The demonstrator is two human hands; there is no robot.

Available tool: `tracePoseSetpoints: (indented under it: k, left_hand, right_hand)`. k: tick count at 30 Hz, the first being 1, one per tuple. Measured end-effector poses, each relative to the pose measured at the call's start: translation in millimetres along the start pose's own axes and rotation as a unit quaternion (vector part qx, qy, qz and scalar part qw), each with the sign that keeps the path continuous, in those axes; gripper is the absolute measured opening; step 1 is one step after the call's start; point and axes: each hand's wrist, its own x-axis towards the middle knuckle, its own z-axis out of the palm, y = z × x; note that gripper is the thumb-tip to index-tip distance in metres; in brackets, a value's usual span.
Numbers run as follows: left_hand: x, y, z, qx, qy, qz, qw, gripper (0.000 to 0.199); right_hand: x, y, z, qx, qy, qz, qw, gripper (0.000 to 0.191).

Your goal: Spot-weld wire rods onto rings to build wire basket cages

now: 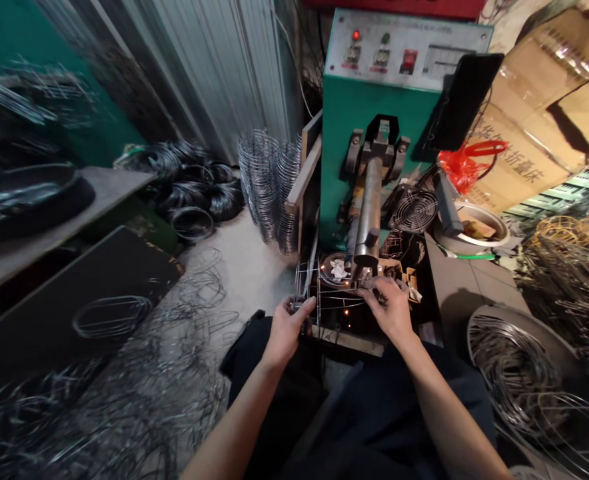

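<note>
Between my hands is a thin metal wire frame point(319, 297), held low at the end of the machine's steel arm point(369, 220). My left hand point(289, 327) is closed on the frame's left side, thumb on top. At the right, my right hand point(387, 307) pinches the wire just beneath the arm's tip. Small orange sparks fly near the contact point and drop below the frame. The green welding machine point(337, 193) stands straight ahead, with a red lamp lit on its panel point(404, 50). My fingertips partly hide the wire ends.
Stacked wire rings point(259, 187) stand left of the machine. Loose wire hoops cover the floor point(244, 267). A dark board point(49, 320) carries an oval wire piece point(112, 317). To the right are a pan point(499, 230), a basin of bent wires point(514, 367) and cardboard boxes point(524, 107).
</note>
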Motion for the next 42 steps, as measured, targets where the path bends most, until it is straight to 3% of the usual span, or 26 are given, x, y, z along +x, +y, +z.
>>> tracePoseSetpoints:
  k: [13,16,19,23,28,32,36,38,40,42]
  left_hand:
    - [44,7,-0.7,-0.013,-0.034,-0.002,0.999,0.054]
    - [43,8,-1.3,-0.022,-0.026,-0.001,0.999,0.055]
    - [34,10,-3.2,-0.019,-0.019,0.013,1.000,0.054]
    - [17,10,-9.5,-0.001,-0.007,0.035,0.999,0.053]
    - [-1,7,-24.6,0.028,-0.005,0.048,0.998,0.056]
    - [-16,11,-37.1,0.032,0.025,0.051,0.998,0.058]
    - [-35,26,-50.0,-0.002,0.080,0.052,0.995,0.059]
    - [-35,39,-70.3,-0.033,0.120,0.073,0.990,0.057]
    - [-37,54,-105.7,-0.020,0.235,0.099,0.967,0.051]
    - [-51,70,-147.6,-0.002,0.348,0.117,0.930,0.046]
  right_hand:
    - [15,3,-2,0.050,0.011,0.023,0.998,0.019]
    - [10,9,-10,0.155,0.016,0.085,0.984,0.023]
    - [-2,26,-24,0.239,0.068,0.188,0.950,0.030]
    - [-29,58,-38,0.235,0.096,0.261,0.931,0.038]
    - [-64,88,-37,0.211,0.020,0.288,0.934,0.047]
    - [-90,110,-24,0.145,-0.114,0.278,0.943,0.048]
    - [-131,150,-5,0.065,-0.253,0.315,0.912,0.042]
    - [-140,178,10,0.005,-0.331,0.328,0.885,0.032]
    - [-137,201,28,0.010,-0.394,0.301,0.869,0.026]
    - [-130,212,39,0.016,-0.411,0.279,0.868,0.022]
